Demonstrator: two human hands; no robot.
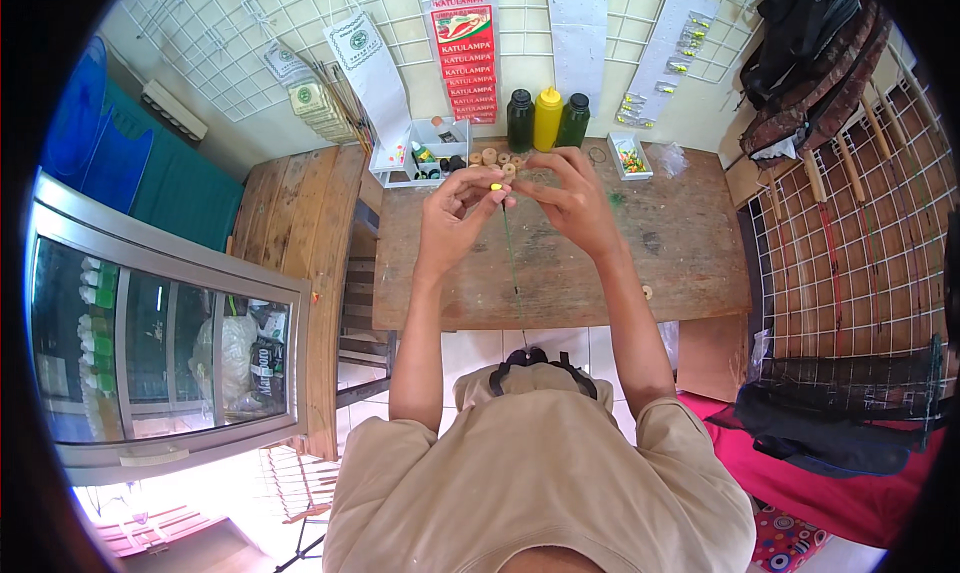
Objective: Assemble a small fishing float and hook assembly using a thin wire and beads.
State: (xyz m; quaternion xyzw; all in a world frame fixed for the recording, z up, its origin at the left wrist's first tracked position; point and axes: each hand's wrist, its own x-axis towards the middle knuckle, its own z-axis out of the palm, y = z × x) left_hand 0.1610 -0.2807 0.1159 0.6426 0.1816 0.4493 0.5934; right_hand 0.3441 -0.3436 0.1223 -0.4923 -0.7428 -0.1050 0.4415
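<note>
Above the worktable, my left hand (450, 221) is closed, pinching a small bright yellow piece (497, 187) between thumb and fingers. A thin dark green stem (511, 248) runs from just under these fingertips down toward my body. Close beside it, my right hand (578, 205) has its thumb and index finger brought together by the yellow piece. Whatever sits between those right fingertips is too small to make out. Just behind the hands lie several round cork-coloured rings (490, 157), partly covered by my fingers.
A white divided tray (405, 181) with small bottles stands back left on the wooden table (660, 243). Two dark bottles (520, 121) flank a yellow squeeze bottle (547, 119) by the wall. A white box (630, 159) holds colourful small pieces. One loose ring (647, 292) lies near the front edge.
</note>
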